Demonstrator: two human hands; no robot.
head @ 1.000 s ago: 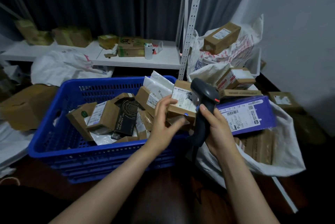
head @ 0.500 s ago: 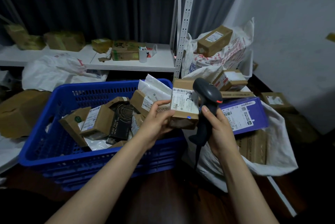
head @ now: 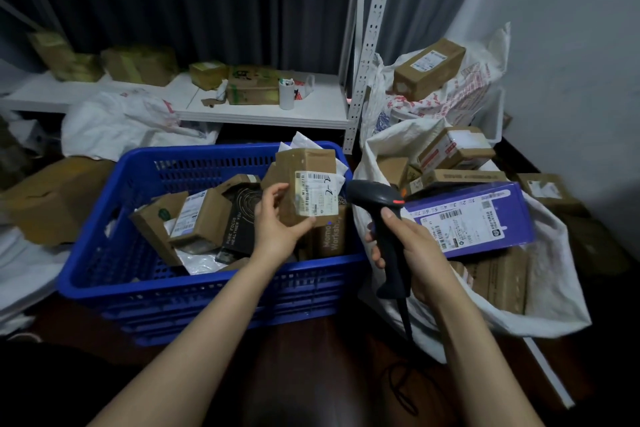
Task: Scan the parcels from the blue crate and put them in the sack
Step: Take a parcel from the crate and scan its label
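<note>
My left hand [head: 277, 219] grips a small brown cardboard parcel [head: 308, 184] from below, label facing me, above the right end of the blue crate [head: 145, 274]. My right hand [head: 412, 246] grips the handle of a black barcode scanner [head: 377, 198] just right of the parcel, its head pointing left toward the label. The crate holds several more brown boxes and a black box [head: 239, 215]. The white sack [head: 547, 302] lies open to the right, with a purple box [head: 474, 215] and several brown parcels in it.
A white metal shelf [head: 263, 115] behind the crate carries boxes and a white cup [head: 286, 92]. A second white sack [head: 460, 94] with a brown box stands at the back right by the wall. A cardboard box [head: 52, 198] sits left of the crate. The scanner's cable hangs down.
The parcel has moved up and left, away from the scanner, and turned so that its label stands upright. The scanner has dropped slightly and a gap has opened between the two.
</note>
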